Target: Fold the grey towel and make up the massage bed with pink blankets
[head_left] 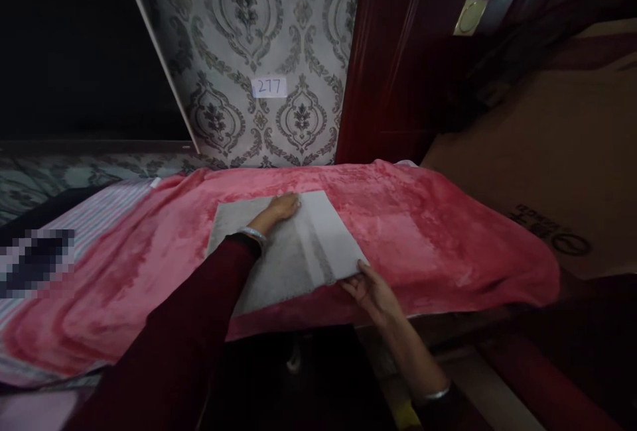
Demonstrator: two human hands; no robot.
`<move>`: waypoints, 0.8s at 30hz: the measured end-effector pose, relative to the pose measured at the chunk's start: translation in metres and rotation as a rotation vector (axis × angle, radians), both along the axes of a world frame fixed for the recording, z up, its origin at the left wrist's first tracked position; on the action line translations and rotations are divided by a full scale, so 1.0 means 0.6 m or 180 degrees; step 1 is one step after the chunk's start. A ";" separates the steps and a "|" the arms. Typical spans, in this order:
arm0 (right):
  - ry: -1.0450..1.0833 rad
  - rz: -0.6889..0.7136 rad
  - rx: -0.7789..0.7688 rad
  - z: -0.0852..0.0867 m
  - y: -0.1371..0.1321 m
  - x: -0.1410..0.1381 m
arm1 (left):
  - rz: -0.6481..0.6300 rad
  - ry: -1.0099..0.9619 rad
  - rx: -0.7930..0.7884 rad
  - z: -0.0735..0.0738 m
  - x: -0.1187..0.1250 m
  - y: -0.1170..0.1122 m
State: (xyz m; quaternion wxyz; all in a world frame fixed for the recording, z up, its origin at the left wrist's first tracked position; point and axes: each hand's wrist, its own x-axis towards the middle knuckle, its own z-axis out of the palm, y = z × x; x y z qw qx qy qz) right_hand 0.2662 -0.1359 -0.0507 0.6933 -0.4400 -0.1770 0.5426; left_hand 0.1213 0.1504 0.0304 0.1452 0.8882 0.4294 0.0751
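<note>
A flat grey-and-white sheet (279,265) lies on a pink plush blanket (398,232). Its left part is mottled grey, and a smooth white band runs along its right side; I cannot tell its material. My left hand (285,205) rests on top of the sheet near its far edge, palm down, with the fingers laid out on the surface. At the near right corner, my right hand (372,293) pinches the sheet's edge, thumb above and fingers below. Both wrists wear silver-coloured bracelets, and the left arm has a dark red sleeve.
A large dark screen (84,46) stands at the back left, before patterned wallpaper. A paper label (269,87) reading 277 is on the wall. Striped cloth (99,209) shows under the blanket's left end. A big cardboard box (542,172) leans at the right.
</note>
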 end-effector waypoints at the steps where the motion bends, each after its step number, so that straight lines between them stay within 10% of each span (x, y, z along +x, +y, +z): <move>1: 0.0217 0.0054 0.0021 0.001 -0.007 -0.016 | 0.0036 0.0034 -0.0008 -0.001 0.006 0.008; 11: 0.0038 0.0262 -0.0247 0.021 0.002 -0.053 | 0.0232 0.0079 0.0058 -0.002 0.061 0.080; 24: -0.0517 -0.0086 -0.0672 0.004 -0.009 -0.072 | 0.0273 -0.0289 0.0183 -0.041 0.059 0.085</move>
